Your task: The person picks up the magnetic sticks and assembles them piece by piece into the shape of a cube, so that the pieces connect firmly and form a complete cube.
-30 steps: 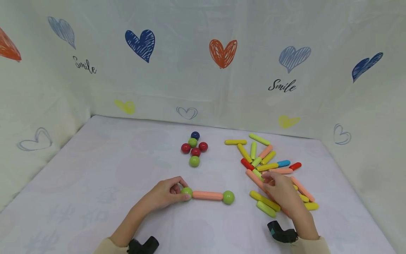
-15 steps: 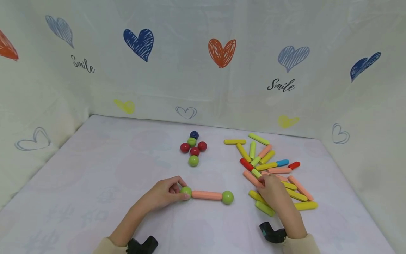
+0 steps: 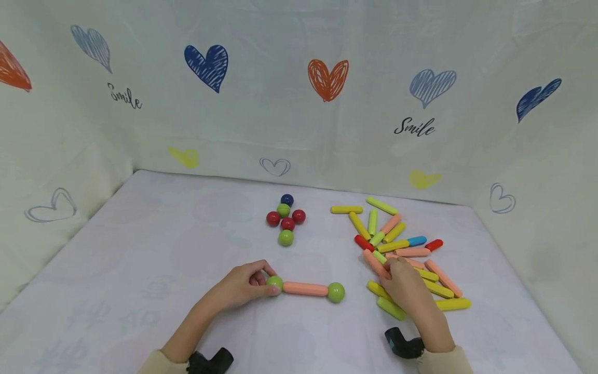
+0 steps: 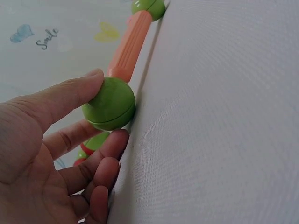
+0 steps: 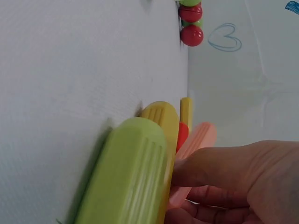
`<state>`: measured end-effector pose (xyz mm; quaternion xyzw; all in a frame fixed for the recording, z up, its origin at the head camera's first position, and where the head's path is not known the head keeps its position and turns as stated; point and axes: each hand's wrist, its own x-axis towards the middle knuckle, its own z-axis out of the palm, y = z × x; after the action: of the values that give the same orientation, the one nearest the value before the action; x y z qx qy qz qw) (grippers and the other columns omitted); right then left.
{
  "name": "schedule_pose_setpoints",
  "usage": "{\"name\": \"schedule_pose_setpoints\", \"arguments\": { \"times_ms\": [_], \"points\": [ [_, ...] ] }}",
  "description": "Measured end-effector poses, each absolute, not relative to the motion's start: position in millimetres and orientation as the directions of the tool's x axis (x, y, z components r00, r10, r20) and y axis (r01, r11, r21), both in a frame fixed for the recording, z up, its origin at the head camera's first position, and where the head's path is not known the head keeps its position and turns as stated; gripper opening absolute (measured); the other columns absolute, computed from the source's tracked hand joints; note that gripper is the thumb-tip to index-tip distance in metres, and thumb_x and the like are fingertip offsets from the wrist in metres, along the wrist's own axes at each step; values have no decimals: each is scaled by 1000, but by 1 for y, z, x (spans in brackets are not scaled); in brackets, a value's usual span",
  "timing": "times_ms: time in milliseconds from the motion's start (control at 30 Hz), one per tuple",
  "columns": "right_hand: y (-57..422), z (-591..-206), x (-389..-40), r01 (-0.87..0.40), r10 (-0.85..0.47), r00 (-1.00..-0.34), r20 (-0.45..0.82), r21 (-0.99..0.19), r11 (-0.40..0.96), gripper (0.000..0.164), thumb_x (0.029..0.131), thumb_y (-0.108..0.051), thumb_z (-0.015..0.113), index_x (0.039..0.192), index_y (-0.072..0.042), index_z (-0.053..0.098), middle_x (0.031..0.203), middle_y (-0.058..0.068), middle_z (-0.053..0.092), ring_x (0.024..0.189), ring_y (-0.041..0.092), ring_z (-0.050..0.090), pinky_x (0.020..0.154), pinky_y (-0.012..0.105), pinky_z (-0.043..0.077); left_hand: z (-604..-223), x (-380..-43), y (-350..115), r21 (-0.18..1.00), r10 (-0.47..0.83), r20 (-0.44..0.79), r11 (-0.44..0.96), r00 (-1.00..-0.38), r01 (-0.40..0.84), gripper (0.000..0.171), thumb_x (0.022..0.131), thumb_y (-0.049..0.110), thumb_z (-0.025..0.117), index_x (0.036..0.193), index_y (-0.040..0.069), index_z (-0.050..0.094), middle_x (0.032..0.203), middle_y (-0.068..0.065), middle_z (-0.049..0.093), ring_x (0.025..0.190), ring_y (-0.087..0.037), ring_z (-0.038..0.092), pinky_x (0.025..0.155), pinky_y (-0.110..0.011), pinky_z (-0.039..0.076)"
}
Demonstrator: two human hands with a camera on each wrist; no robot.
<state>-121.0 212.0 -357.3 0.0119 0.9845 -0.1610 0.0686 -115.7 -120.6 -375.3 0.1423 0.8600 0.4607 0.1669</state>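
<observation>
My left hand (image 3: 247, 283) pinches a green ball (image 4: 110, 103) between thumb and fingers. That ball sits on one end of a salmon-coloured ridged rod (image 3: 306, 289), and a second green ball (image 3: 336, 292) caps the other end. The joined piece lies close along the table. At the right, my right hand (image 3: 406, 283) reaches into a spread of loose rods and grips a salmon rod (image 3: 376, 264), whose far end sticks out past the thumb. In the right wrist view this rod (image 5: 198, 140) runs between thumb and fingers, behind a yellow rod (image 5: 161, 112) and a light green rod (image 5: 126, 172).
Several loose balls, among them a red ball (image 3: 273, 218) and a dark blue ball (image 3: 287, 199), cluster at the back middle. Yellow, green, red, salmon and blue rods lie around the right hand, including a yellow rod (image 3: 453, 304). A white heart-printed curtain (image 3: 261, 119) rises behind the table.
My right hand has moved left and down among the rods and now grips the salmon rod, which has shifted and turned slightly. The left hand keeps its hold on the green ball.
</observation>
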Motion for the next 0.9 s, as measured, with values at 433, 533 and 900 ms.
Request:
{"name": "schedule_pose_setpoints", "arguments": {
  "times_ms": [433,533,900],
  "points": [
    [207,-351,-119,18,-32,-994,-100,-459,889,30,84,-13,68,106,2,56,79,5,55,70,15,48,62,25,46,-376,-115,-120,846,403,-157,526,-902,88,28,80,32,72,98,12,62,74,1,51,69,-13,45,58,-21,36],
    [201,-348,-117,-14,-59,-996,-63,-559,829,28,84,-14,67,104,1,56,80,5,56,70,14,49,60,20,46,-375,-115,-120,848,402,-161,524,-901,82,29,80,32,72,98,12,62,74,0,50,70,-14,45,58,-21,36],
    [169,-352,-109,-22,-182,-980,-79,-867,498,30,84,-14,68,106,0,51,88,8,57,73,14,56,60,26,53,-375,-116,-121,844,398,-178,532,-900,68,30,79,32,73,98,13,61,75,0,51,71,-15,45,59,-23,36]
  ]
}}
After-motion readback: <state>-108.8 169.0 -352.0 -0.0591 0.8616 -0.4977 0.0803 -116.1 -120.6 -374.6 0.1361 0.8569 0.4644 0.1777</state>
